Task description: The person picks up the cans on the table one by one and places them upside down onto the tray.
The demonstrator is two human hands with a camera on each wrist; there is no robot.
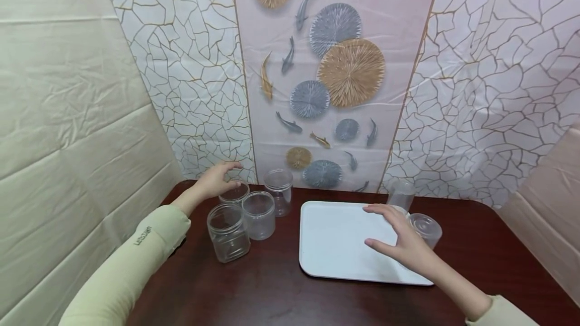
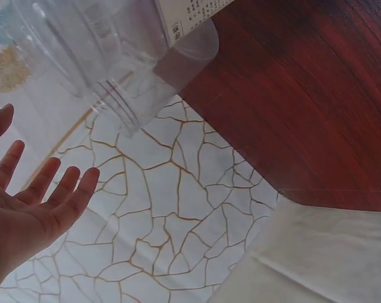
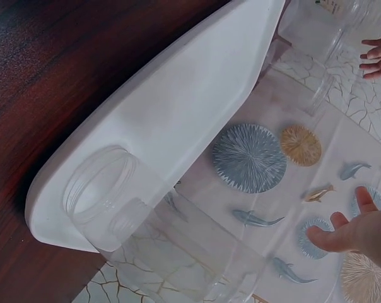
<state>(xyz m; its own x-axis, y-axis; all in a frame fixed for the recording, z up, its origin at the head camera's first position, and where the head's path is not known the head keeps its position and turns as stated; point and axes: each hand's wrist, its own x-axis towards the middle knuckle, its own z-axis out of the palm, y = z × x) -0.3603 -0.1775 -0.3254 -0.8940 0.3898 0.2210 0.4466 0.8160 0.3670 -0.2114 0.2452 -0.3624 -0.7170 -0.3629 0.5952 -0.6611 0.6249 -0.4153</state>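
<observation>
My left hand (image 1: 216, 180) hovers over a clear jar (image 1: 236, 203) at the back left, its fingers spread and holding nothing. Around that jar stand a squarish clear jar (image 1: 228, 238), a round clear jar (image 1: 259, 220) and a taller one (image 1: 279, 195). In the left wrist view, the left hand (image 2: 36, 211) has a bare palm. My right hand (image 1: 405, 243) is above the right part of a white tray (image 1: 340, 240), thumb apart from loosely bent fingers, nothing in it. Beside it are a clear jar (image 1: 427, 229) and another (image 1: 401, 194) behind, both partly hidden.
A dark reddish-brown table (image 1: 272, 291) bears the jars and tray. Behind it hangs a patterned cloth (image 1: 335, 114) with fish and round shapes. Beige cloth (image 1: 81, 140) walls in the left side, and more (image 1: 550, 185) the right. One jar carries a paper label (image 2: 190, 14).
</observation>
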